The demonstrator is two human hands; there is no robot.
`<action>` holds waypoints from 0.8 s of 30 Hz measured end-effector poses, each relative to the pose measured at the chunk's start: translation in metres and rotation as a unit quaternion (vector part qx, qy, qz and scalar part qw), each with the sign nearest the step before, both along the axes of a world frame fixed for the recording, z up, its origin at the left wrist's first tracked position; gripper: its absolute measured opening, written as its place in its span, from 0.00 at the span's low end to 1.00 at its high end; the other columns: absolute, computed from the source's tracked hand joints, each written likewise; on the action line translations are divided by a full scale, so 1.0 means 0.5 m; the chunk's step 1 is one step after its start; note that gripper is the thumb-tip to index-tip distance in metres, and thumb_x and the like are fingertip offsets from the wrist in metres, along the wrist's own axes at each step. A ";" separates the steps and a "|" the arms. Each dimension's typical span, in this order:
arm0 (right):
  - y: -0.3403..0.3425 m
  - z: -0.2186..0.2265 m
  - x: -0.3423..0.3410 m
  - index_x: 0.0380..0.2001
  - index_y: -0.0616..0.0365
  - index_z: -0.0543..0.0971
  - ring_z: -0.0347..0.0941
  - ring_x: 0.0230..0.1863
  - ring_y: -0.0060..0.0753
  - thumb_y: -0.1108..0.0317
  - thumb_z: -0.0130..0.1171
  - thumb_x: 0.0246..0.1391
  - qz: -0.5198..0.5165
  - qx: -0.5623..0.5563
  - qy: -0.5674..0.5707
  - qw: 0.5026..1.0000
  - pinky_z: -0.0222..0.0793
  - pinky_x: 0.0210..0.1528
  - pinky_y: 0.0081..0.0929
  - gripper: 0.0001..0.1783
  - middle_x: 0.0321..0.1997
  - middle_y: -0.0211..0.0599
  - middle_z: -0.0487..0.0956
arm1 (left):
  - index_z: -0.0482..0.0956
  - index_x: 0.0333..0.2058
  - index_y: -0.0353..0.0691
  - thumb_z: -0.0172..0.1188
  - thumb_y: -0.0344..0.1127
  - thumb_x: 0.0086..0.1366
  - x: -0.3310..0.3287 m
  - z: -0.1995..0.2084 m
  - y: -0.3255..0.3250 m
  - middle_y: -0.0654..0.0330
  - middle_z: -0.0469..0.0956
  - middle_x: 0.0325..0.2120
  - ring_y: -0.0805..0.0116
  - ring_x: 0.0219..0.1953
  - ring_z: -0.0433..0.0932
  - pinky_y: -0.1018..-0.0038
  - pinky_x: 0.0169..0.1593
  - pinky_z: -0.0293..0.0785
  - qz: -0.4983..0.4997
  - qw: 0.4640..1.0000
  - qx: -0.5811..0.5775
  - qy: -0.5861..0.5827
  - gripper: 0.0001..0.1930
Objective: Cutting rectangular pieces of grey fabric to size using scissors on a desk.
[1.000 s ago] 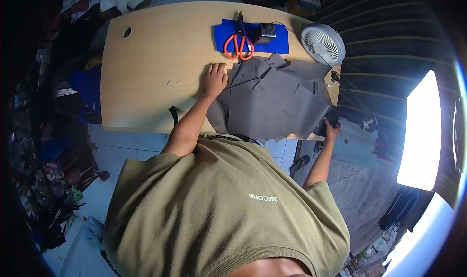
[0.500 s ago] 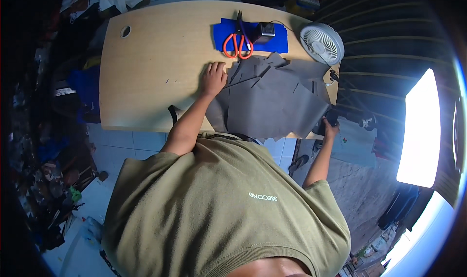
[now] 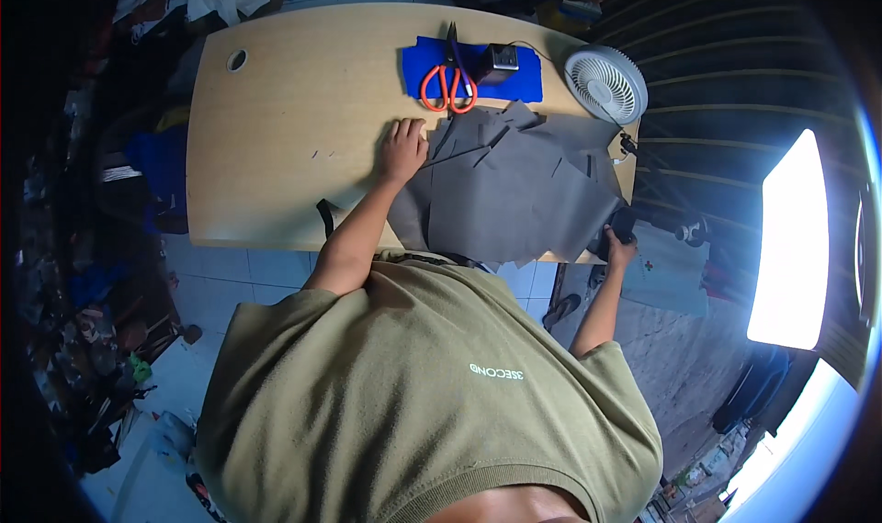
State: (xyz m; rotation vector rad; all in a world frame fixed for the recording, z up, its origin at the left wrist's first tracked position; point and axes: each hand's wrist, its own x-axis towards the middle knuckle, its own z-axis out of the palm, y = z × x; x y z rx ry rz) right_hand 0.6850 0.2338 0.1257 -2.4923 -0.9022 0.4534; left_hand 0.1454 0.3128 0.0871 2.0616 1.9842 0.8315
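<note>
A pile of overlapping dark grey sheets [image 3: 496, 202], perhaps fabric, covers the right part of the wooden table [image 3: 285, 137]. My left hand [image 3: 404, 151] lies on the tabletop against the pile's left edge, palm down, its fingers stretched forward with nothing in them. At the table's near right corner, my right hand [image 3: 621, 247] is closed round a small black thing [image 3: 624, 220] beside the sheets. Its kind is too dark to tell. Beyond the pile are scissors with orange handles [image 3: 448, 89], lying partly on a blue cloth [image 3: 423, 59].
A black box-shaped device [image 3: 502, 59] with a cable sits on the blue cloth. The round grey fan [image 3: 602, 84] stands at the far right corner. A cable hole [image 3: 237, 60] is at the far left. A bright light panel [image 3: 790, 238] glows off to the right.
My right hand has shifted slightly left and down with the black thing. My left hand, the sheets and the scissors stay nearly where they were.
</note>
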 end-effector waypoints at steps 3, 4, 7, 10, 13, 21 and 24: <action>-0.008 0.000 -0.006 0.57 0.69 0.69 0.70 0.54 0.51 0.52 0.81 0.26 -0.001 0.009 -0.004 1.000 0.67 0.58 0.40 0.54 0.57 0.56 0.67 | 0.74 0.45 0.42 0.57 0.33 0.55 -0.003 0.004 -0.002 0.57 0.74 0.40 0.54 0.45 0.73 0.60 0.49 0.72 -0.004 1.000 0.006 0.008 0.17; -0.011 -0.001 -0.004 0.57 0.69 0.69 0.70 0.54 0.51 0.52 0.81 0.26 -0.003 0.009 -0.005 1.000 0.67 0.58 0.40 0.54 0.57 0.56 0.67 | 0.74 0.45 0.42 0.57 0.33 0.55 -0.001 0.007 0.000 0.56 0.74 0.40 0.54 0.45 0.73 0.60 0.49 0.72 -0.005 1.000 0.013 0.010 0.16; -0.015 0.000 -0.006 0.58 0.69 0.69 0.69 0.55 0.52 0.51 0.81 0.26 -0.013 0.026 0.025 0.999 0.65 0.59 0.41 0.55 0.58 0.56 0.65 | 0.75 0.45 0.42 0.57 0.33 0.55 0.002 0.010 -0.001 0.56 0.74 0.39 0.54 0.45 0.73 0.61 0.48 0.73 -0.004 1.000 0.003 -0.009 0.16; -0.008 0.009 -0.019 0.59 0.68 0.68 0.68 0.56 0.52 0.52 0.81 0.26 -0.018 -0.013 -0.019 1.000 0.64 0.60 0.41 0.56 0.58 0.56 0.64 | 0.75 0.45 0.42 0.57 0.33 0.55 -0.002 0.004 0.001 0.56 0.74 0.39 0.54 0.45 0.73 0.61 0.47 0.73 -0.004 1.000 0.016 0.001 0.16; -0.012 0.009 -0.019 0.59 0.68 0.68 0.67 0.56 0.52 0.52 0.81 0.26 -0.023 0.010 0.020 0.999 0.64 0.61 0.40 0.56 0.58 0.56 0.64 | 0.75 0.44 0.42 0.57 0.33 0.56 0.001 0.002 0.000 0.57 0.73 0.39 0.54 0.45 0.73 0.61 0.47 0.74 0.000 1.000 0.008 0.002 0.16; -0.017 -0.011 0.001 0.60 0.67 0.66 0.68 0.56 0.57 0.50 0.81 0.27 -0.007 0.031 0.027 0.999 0.65 0.60 0.43 0.58 0.58 0.60 0.63 | 0.75 0.45 0.43 0.57 0.34 0.55 0.001 -0.004 0.003 0.57 0.73 0.40 0.55 0.44 0.73 0.61 0.46 0.73 -0.003 1.000 0.026 0.011 0.16; -0.018 -0.025 0.013 0.61 0.67 0.66 0.67 0.57 0.57 0.49 0.81 0.26 -0.003 0.036 0.042 0.998 0.64 0.61 0.43 0.59 0.58 0.60 0.63 | 0.75 0.45 0.43 0.57 0.33 0.55 -0.002 -0.004 0.003 0.57 0.73 0.39 0.55 0.44 0.73 0.61 0.46 0.74 0.000 1.000 0.028 0.008 0.16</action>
